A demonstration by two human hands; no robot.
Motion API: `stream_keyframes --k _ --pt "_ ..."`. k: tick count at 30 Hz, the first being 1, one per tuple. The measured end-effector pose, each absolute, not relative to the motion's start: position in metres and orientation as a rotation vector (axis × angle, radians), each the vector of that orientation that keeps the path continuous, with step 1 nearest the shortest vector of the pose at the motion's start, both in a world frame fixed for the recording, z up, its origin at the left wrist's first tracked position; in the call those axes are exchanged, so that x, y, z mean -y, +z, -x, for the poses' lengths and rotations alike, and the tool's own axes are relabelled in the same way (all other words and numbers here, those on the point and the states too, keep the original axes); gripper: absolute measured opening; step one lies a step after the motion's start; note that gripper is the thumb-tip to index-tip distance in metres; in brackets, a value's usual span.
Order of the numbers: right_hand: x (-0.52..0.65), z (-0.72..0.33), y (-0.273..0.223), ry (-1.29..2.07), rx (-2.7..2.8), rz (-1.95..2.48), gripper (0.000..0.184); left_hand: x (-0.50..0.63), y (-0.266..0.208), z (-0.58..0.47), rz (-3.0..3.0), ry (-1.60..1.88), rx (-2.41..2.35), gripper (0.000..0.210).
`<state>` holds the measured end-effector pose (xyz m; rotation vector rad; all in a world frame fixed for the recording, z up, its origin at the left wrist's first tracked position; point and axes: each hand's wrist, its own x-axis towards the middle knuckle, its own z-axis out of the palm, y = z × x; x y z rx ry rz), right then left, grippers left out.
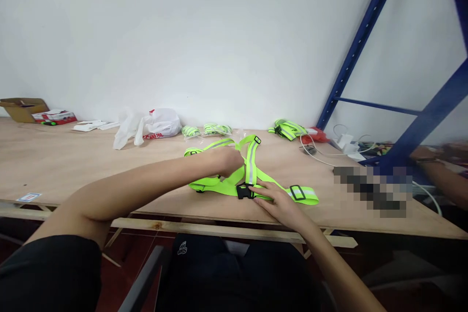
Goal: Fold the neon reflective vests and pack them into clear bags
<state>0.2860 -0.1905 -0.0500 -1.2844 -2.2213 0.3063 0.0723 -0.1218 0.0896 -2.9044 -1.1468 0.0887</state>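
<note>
A neon-yellow reflective vest (pixel 251 163) made of straps with silver stripes lies spread on the wooden table (pixel 161 202) before me. My left hand (pixel 230 160) is closed over the middle of its straps. The fingertips are turned away, so what they pinch is hidden. Flat on the vest's lower strap rests my right hand (pixel 280 202), fingers stretched out, touching the edge of a black plastic buckle (pixel 244 191). To the right of that hand, the strap's end carries a black slider (pixel 297 192).
Bagged, folded vests (pixel 217 129) and a loose folded vest (pixel 288 129) lie by the wall. A white plastic bag (pixel 161 123) and an open carton (pixel 24 109) stand left. Cables and a blue rack post (pixel 360 44) are right, near another person's arm (pixel 442 175).
</note>
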Motion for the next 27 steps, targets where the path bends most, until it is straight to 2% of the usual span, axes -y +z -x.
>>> stream_keyframes --k 3,4,6,9,12,15,27 --pt "0.191 -0.285 -0.048 0.302 2.225 1.258 0.036 0.128 0.077 -0.098 2.929 0.448 0.831 0.016" --pt "0.191 -0.285 -0.048 0.304 2.224 1.248 0.036 0.130 0.074 -0.100 2.978 0.454 0.735 0.018" --pt "0.192 -0.284 -0.047 0.297 2.227 1.230 0.034 0.133 0.069 -0.095 3.115 0.335 0.597 0.029" --pt "0.192 -0.282 -0.045 0.262 2.231 1.238 0.033 0.136 0.060 -0.069 3.277 -0.018 0.574 0.046" --pt "0.193 -0.282 -0.045 0.258 2.226 1.240 0.034 0.137 0.046 -0.041 3.309 -0.282 0.636 0.038" --pt "0.192 -0.282 -0.046 0.264 2.202 1.227 0.033 0.140 0.028 -0.026 3.282 -0.390 0.673 0.029" --pt "0.192 -0.283 -0.052 0.223 2.083 1.197 0.029 0.177 -0.020 -0.039 3.007 -0.785 1.259 0.024"
